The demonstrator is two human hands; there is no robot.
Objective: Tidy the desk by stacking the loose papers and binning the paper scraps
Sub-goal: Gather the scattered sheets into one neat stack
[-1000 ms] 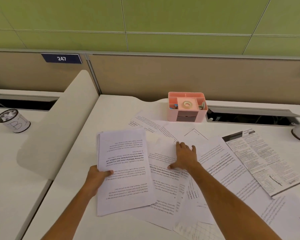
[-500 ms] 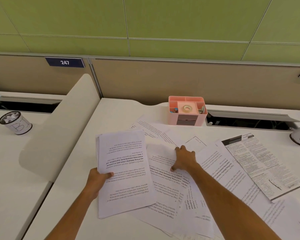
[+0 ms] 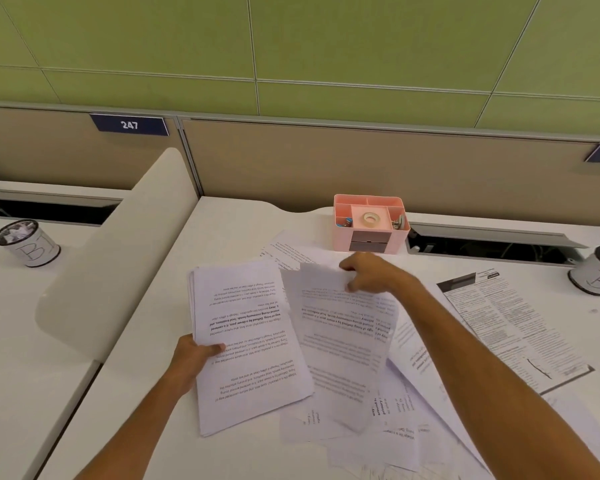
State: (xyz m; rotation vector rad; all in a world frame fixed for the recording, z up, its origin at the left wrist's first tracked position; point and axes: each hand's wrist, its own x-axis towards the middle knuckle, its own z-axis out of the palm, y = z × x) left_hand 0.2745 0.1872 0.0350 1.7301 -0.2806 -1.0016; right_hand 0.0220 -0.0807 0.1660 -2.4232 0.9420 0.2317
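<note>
My left hand (image 3: 191, 358) grips the left edge of a stack of printed papers (image 3: 246, 341), held just above the white desk (image 3: 222, 223). My right hand (image 3: 371, 273) pinches the far edge of a loose printed sheet (image 3: 340, 341) and lifts it off the pile, its near end still trailing on the other sheets. More loose papers (image 3: 413, 375) lie fanned out under my right arm. A newspaper-like printed page (image 3: 510, 327) lies flat to the right.
A pink desk organiser (image 3: 369, 223) with a tape roll stands at the back. One white bin cup with scraps (image 3: 25, 242) sits on the neighbouring desk to the left, another cup (image 3: 596, 275) at the right edge. A curved white divider (image 3: 118, 244) separates the desks.
My right hand has moved from pressing flat on the spread papers to the far edge of one sheet, pinched it and raised it. The left hand's stack stayed put.
</note>
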